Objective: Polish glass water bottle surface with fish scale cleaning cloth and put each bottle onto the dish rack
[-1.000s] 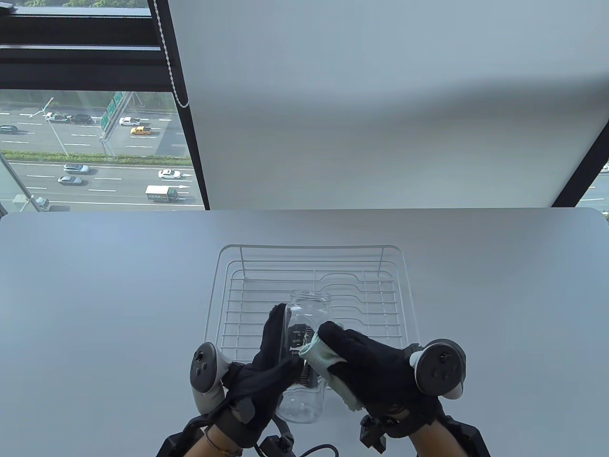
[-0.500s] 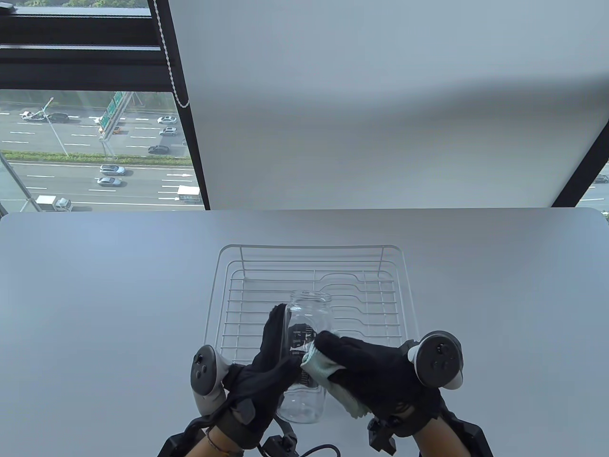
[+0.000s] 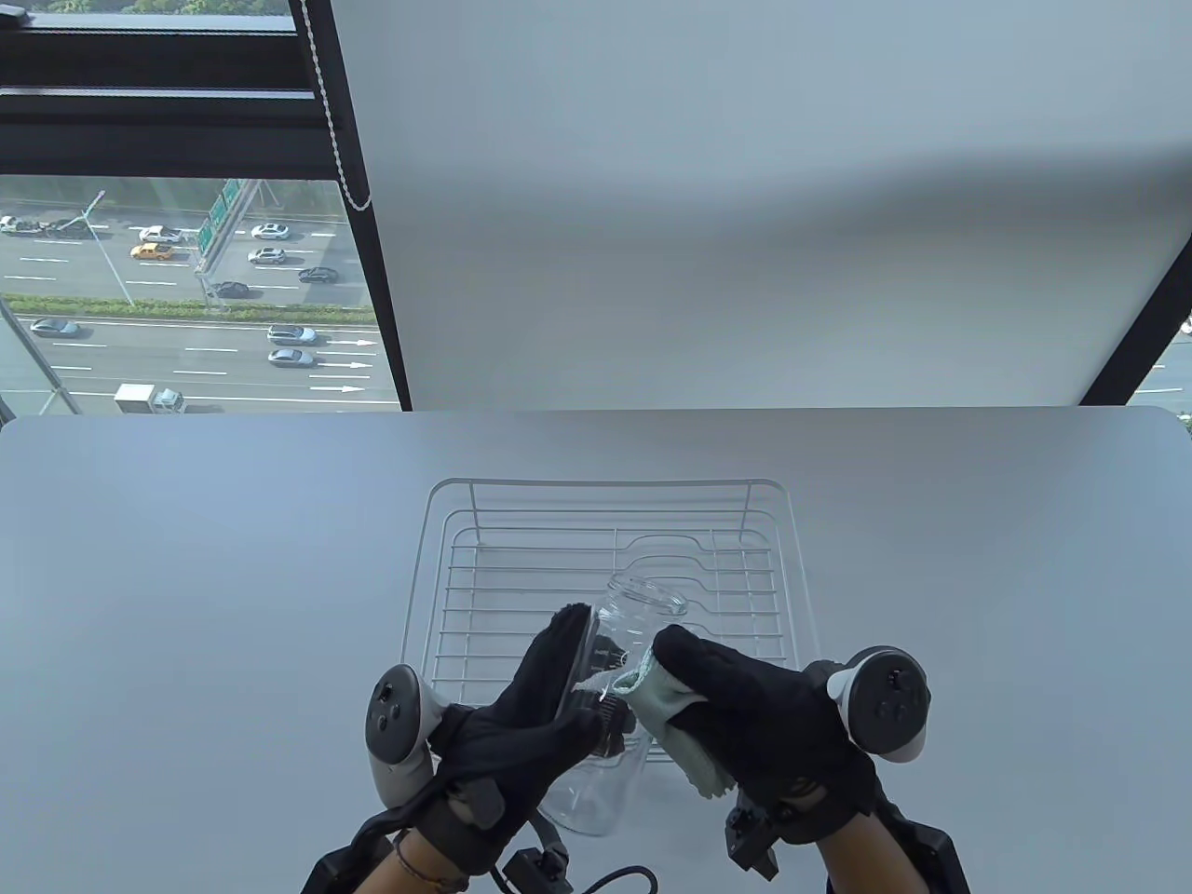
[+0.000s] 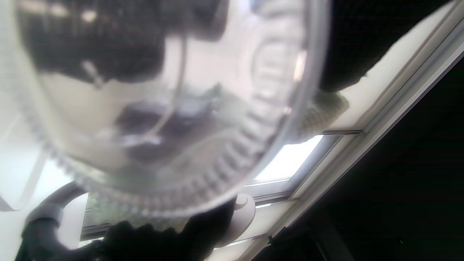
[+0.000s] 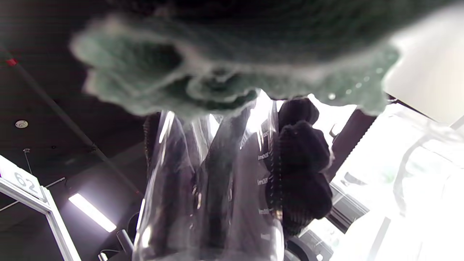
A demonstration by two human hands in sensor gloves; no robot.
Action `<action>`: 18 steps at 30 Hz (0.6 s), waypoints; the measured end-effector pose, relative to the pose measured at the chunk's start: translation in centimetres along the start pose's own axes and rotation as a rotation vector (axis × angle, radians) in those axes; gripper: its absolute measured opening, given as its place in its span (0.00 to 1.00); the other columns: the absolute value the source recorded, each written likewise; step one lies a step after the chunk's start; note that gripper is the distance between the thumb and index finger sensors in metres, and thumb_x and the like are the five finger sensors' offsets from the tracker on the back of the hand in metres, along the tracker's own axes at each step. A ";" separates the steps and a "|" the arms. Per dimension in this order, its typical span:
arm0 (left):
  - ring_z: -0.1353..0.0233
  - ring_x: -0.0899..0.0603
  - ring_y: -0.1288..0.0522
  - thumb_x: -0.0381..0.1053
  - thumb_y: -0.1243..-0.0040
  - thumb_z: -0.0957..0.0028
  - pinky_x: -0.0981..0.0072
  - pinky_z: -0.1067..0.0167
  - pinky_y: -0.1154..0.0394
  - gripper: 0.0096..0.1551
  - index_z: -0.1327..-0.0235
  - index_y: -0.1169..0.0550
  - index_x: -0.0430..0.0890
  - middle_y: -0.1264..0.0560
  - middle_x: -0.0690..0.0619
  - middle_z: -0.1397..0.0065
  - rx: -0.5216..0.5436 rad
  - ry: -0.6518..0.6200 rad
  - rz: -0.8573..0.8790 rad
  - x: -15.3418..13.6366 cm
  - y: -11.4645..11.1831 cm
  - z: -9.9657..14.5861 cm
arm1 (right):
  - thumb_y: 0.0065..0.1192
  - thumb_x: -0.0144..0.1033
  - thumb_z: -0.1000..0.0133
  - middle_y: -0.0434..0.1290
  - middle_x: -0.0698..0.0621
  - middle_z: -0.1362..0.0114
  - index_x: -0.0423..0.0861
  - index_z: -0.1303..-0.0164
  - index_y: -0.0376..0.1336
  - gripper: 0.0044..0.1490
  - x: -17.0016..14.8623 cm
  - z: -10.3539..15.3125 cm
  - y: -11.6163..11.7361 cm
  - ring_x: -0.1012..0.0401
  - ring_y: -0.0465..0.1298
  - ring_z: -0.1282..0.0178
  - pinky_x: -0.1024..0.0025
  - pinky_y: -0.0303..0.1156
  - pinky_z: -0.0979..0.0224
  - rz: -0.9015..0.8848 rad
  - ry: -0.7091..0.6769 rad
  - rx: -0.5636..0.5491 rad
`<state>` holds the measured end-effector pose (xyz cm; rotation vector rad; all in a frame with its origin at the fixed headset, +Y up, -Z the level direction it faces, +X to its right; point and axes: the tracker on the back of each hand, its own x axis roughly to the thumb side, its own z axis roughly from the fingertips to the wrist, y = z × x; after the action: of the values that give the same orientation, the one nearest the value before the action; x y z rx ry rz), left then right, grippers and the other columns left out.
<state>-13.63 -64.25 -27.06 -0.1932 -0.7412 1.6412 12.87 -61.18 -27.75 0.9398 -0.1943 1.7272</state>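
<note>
1. left hand (image 3: 521, 736): black knit glove covering all the fingers. Grey-and-black tracker on its back, oval dark face with small round buttons.
2. right hand (image 3: 745, 717): same black glove. Same kind of tracker, round dark face with buttons, grey rim.
3. Both wrists: black angular brackets and strap hardware, bare forearm skin below the glove cuffs.
4. Left wrist: thin dark cord bracelet, small black box, black cable curving off toward the bottom edge.
5. Wrist views: glove fabric shows a coarse ribbed knit.
</note>
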 end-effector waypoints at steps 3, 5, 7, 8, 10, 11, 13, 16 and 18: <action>0.32 0.17 0.29 0.68 0.28 0.49 0.23 0.44 0.26 0.60 0.17 0.55 0.64 0.46 0.29 0.20 -0.220 0.138 -0.055 0.8 0.4 0.0 | 0.63 0.48 0.40 0.73 0.44 0.40 0.80 0.26 0.49 0.38 0.8 0.0 -0.2 0.55 0.80 0.49 0.50 0.75 0.39 0.066 -0.040 -0.011; 0.33 0.14 0.30 0.62 0.21 0.52 0.19 0.47 0.26 0.67 0.21 0.59 0.66 0.46 0.26 0.21 -0.277 0.151 -0.038 1.2 0.2 -0.1 | 0.63 0.48 0.41 0.73 0.44 0.39 0.80 0.26 0.49 0.38 0.9 0.1 -0.3 0.55 0.80 0.49 0.50 0.75 0.38 0.053 -0.053 -0.003; 0.34 0.17 0.27 0.58 0.18 0.54 0.21 0.48 0.24 0.71 0.24 0.62 0.66 0.45 0.26 0.22 -0.287 0.155 -0.075 1.3 0.0 -0.1 | 0.63 0.47 0.40 0.73 0.44 0.40 0.80 0.26 0.49 0.38 0.9 0.1 -0.1 0.55 0.79 0.49 0.50 0.74 0.39 0.027 -0.050 0.021; 0.34 0.16 0.29 0.56 0.17 0.55 0.22 0.48 0.23 0.72 0.25 0.63 0.66 0.46 0.25 0.22 -0.309 0.148 -0.072 1.4 -0.2 -0.2 | 0.63 0.47 0.41 0.74 0.44 0.40 0.80 0.26 0.49 0.38 1.0 0.1 -0.1 0.55 0.80 0.49 0.50 0.75 0.39 0.033 -0.058 0.014; 0.34 0.16 0.31 0.55 0.17 0.54 0.23 0.48 0.22 0.74 0.26 0.65 0.66 0.47 0.26 0.23 -0.313 0.146 -0.055 1.8 -0.2 0.0 | 0.63 0.47 0.40 0.73 0.45 0.39 0.80 0.26 0.48 0.38 1.1 0.1 0.1 0.55 0.80 0.49 0.50 0.74 0.38 0.030 -0.052 0.027; 0.34 0.16 0.31 0.54 0.16 0.53 0.23 0.49 0.22 0.73 0.25 0.64 0.67 0.45 0.26 0.23 -0.274 0.139 -0.062 2.1 -0.1 0.1 | 0.63 0.47 0.40 0.73 0.44 0.38 0.80 0.26 0.48 0.38 1.2 0.1 0.1 0.55 0.79 0.48 0.50 0.74 0.38 0.026 -0.051 0.011; 0.37 0.17 0.28 0.54 0.13 0.57 0.24 0.51 0.20 0.69 0.22 0.54 0.67 0.39 0.28 0.25 -0.012 0.034 -0.203 4.6 0.6 1.0 | 0.63 0.46 0.39 0.74 0.45 0.39 0.78 0.25 0.48 0.38 1.5 0.2 0.1 0.55 0.80 0.49 0.50 0.75 0.39 0.065 -0.048 -0.071; 0.37 0.19 0.26 0.57 0.14 0.57 0.26 0.48 0.21 0.65 0.18 0.48 0.63 0.40 0.28 0.24 0.245 -0.044 -0.426 7.6 2.6 2.8 | 0.64 0.46 0.40 0.75 0.46 0.40 0.76 0.24 0.50 0.38 1.3 0.4 -0.3 0.55 0.80 0.50 0.50 0.75 0.40 0.133 -0.043 -0.047; 0.39 0.19 0.25 0.59 0.16 0.56 0.25 0.47 0.21 0.60 0.17 0.43 0.59 0.43 0.27 0.23 0.401 -0.058 -0.573 8.5 4.4 3.9 | 0.64 0.46 0.40 0.75 0.45 0.40 0.75 0.24 0.50 0.38 0.7 0.5 -0.7 0.55 0.81 0.51 0.50 0.76 0.40 0.128 -0.011 -0.075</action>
<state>-21.21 -57.80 -24.14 0.3295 -0.4384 1.2105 13.68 -60.64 -27.17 0.8988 -0.3309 1.8193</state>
